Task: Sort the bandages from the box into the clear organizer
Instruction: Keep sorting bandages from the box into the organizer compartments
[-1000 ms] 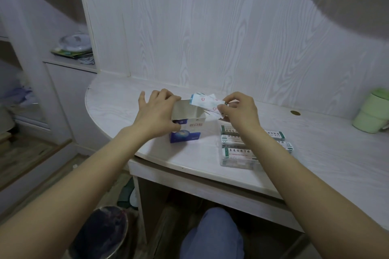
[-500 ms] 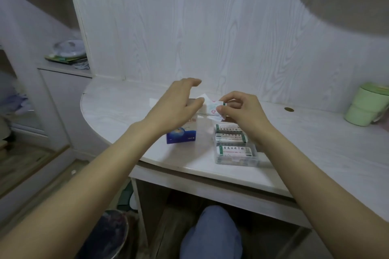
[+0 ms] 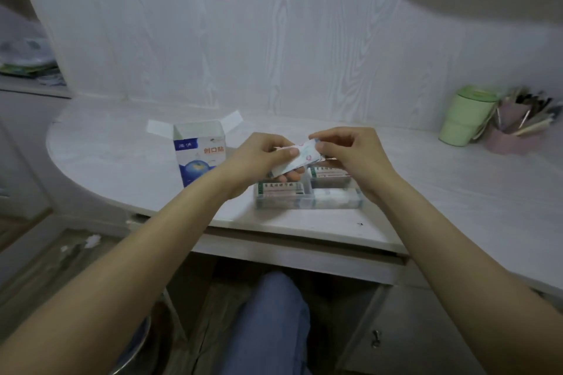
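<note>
On the pale desk (image 3: 426, 192), just above the clear organizer (image 3: 307, 199), left hand (image 3: 262, 158) and right hand (image 3: 350, 152) pinch the bandages (image 3: 300, 158), likely light, limp and best held by their ends, the open box (image 3: 199, 158) standing left beyond

box (image 3: 199, 155): white above, blue below with a globe picture, orange characters
bandages (image 3: 300, 158): white wrappers, small red and blue marks
organizer (image 3: 307, 202): clear, holding white packs with green-edged labels
worktop (image 3: 426, 192): pale whitish wood grain
wall (image 3: 274, 39): same pale wood grain
cup (image 3: 464, 116): light green
trousers (image 3: 274, 323): blue
</note>
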{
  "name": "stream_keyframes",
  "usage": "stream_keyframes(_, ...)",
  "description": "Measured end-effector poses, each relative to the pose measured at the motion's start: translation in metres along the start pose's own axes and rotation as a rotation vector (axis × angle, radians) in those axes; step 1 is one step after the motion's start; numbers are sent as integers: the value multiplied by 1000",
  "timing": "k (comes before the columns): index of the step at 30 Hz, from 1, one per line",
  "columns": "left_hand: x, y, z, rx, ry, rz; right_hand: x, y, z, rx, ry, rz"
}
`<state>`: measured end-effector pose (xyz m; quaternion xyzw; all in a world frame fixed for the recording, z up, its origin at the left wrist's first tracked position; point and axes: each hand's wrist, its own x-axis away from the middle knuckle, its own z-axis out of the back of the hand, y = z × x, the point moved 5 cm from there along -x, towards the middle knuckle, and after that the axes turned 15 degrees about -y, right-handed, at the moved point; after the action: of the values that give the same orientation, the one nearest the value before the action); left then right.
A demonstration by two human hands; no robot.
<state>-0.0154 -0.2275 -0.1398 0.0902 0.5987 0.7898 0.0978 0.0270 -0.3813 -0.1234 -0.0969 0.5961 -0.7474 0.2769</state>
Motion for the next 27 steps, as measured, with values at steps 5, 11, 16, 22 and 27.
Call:
stream_keyframes(5,-15,2,-17,103,75,-15,5,11,20,29,80,-62)
stream_keyframes(11,-24,-5,-21,140,89,2,6,19,30,-21,115,-98)
stream_keyframes(16,-24,-8,-11,190,186,9,8,30,35,-59,153,-99)
stream_keyframes(22,-21,-8,1,110,336,-29,12,48,55,88,240,-168)
stream_keyframes(27,-21,-8,-3,209,310,-61,11,53,57,424,214,-201)
